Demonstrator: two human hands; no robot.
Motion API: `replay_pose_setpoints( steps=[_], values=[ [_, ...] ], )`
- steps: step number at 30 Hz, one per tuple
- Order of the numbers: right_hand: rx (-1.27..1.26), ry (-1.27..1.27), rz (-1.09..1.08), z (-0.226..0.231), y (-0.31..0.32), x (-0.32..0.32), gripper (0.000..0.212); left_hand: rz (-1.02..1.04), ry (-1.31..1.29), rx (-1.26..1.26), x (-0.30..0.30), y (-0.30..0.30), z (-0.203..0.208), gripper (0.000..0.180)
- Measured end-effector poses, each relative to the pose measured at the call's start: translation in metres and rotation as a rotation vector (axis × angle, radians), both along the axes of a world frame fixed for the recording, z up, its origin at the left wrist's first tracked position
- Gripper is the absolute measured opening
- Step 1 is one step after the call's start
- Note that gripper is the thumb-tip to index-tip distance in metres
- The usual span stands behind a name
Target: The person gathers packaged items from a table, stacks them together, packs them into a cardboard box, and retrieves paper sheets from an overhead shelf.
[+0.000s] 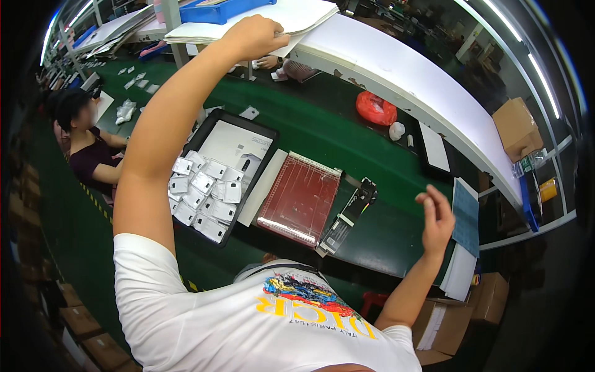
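My left hand [255, 38] reaches up to the shelf. Its fingers are closed on the edge of a stack of paper sheets [310, 17], though how many sheets they grip is hidden. Over the right part of the bench, my right hand [437, 218] hangs in the air, fingers apart and holding nothing. Between my arms lies a dark red board with a grid [300, 198], which looks like a paper trimmer. A long black piece with a pale label [350, 217] runs along its right side. Left of it, a black tray [268, 133] carries many small white packets [207, 192].
A blue bin [223, 11] rests on the paper stack. Under the white shelf [409, 62] are a red plastic bag [375, 108] and another person's hand [268, 62]. A co-worker [93, 142] sits at the left. Blue-grey sheets [465, 214] and cartons [489, 297] stand right.
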State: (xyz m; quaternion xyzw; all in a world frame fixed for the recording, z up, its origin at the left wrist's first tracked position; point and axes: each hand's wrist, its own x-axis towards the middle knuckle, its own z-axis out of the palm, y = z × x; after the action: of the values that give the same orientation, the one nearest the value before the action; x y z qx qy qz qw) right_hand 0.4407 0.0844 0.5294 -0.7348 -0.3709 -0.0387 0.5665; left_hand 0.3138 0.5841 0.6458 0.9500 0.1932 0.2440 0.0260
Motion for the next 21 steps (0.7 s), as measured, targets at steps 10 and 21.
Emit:
replay_pose_setpoints(
  steps=[10, 21],
  values=[
    [-0.473, -0.127, 0.386, 0.119, 0.221, 0.008, 0.04, -0.151, -0.103, 0.31, 0.0, 0.024, 0.001, 0.032],
    [0.039, 0.891, 0.546, 0.053, 0.423, -0.015, 0.034, -0.199, 0.02, 0.426, 0.006, 0.029, 0.0, 0.021]
  ],
)
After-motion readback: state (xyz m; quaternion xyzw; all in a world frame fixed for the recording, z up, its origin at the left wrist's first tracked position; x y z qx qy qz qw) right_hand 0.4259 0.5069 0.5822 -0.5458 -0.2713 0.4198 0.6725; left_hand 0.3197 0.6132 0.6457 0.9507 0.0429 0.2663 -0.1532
